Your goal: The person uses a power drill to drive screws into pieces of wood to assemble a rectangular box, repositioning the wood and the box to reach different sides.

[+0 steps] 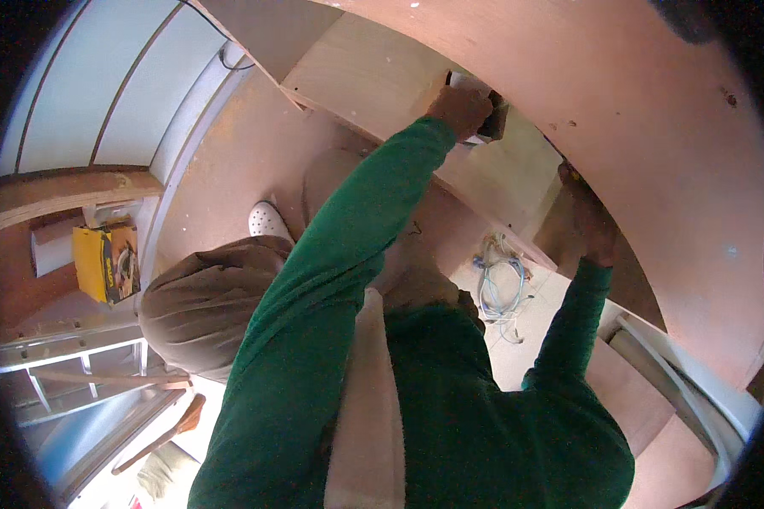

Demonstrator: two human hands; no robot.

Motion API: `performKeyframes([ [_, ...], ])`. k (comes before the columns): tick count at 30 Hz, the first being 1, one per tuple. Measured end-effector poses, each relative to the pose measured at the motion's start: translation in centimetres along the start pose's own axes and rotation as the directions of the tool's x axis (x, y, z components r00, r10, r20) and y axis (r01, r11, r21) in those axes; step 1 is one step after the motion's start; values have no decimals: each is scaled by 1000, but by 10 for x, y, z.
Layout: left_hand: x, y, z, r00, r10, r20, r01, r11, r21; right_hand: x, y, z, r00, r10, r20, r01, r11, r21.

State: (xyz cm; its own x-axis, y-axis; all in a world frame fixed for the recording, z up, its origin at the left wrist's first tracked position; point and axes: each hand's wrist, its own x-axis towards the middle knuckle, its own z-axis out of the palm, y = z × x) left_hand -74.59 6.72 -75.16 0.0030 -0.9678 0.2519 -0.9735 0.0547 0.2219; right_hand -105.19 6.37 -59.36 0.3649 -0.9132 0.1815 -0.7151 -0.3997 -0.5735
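My left hand (460, 112) reaches into a pale wooden cabinet compartment (356, 68), its fingers closed at a small box-like piece, white on top (467, 82) and dark brown at the side. Most of that piece is covered by the hand, so its kind is unclear. My right hand (597, 225) is farther right, in shadow under the big curved-looking wooden panel (645, 136). The panel's edge cuts off part of it. Something small and dark with a yellowish spot shows by its fingertips; I cannot make out what it is or whether it is held.
A bundle of loose cables (502, 284) lies on the floor below the cabinet. At the left are a yellow-and-black box (106, 259) on a shelf, a metal ladder (85, 373) and a pale panelled door (102, 85). A white clog (267, 220) is on the floor.
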Motion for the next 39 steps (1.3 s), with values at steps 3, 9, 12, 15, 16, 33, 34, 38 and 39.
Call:
performKeyframes([
  [3, -14, 1, -7, 995, 41, -86, -41, 999, -1, -2, -1, -4, 1000, -13, -3, 13, 999, -38],
  [9, -13, 25, -36, 983, 125, 136, -121, 992, -34, -6, -19, -16, 997, -72, 21, 75, 987, -139],
  [12, -25, 19, -36, 964, 62, -257, -61, 998, 12, -8, -33, -18, 984, 43, 172, -56, 996, 73],
  [15, -10, 11, -51, 947, -110, -302, 22, 959, -281, 8, -2, -16, 899, 378, 221, -429, 862, 272],
  [16, -9, 5, -53, 944, -151, -295, 72, 963, -261, 26, 17, -5, 845, 489, 217, -534, 781, 324],
  [33, -180, 34, -36, 616, -471, 631, -251, -877, -410, -7, -93, 36, 812, -160, 561, 36, 973, 227],
  [34, -182, 36, -34, 606, -478, 635, -266, -875, -405, -6, -102, 39, 795, -174, 581, 60, 976, 211],
  [38, -177, 40, -40, 580, -499, 644, -309, -866, -392, -2, -117, 44, 767, -212, 606, 161, 977, 139],
  [39, -177, 39, -40, 572, -505, 646, -317, -863, -394, 0, -119, 47, 765, -234, 600, 197, 972, 128],
])
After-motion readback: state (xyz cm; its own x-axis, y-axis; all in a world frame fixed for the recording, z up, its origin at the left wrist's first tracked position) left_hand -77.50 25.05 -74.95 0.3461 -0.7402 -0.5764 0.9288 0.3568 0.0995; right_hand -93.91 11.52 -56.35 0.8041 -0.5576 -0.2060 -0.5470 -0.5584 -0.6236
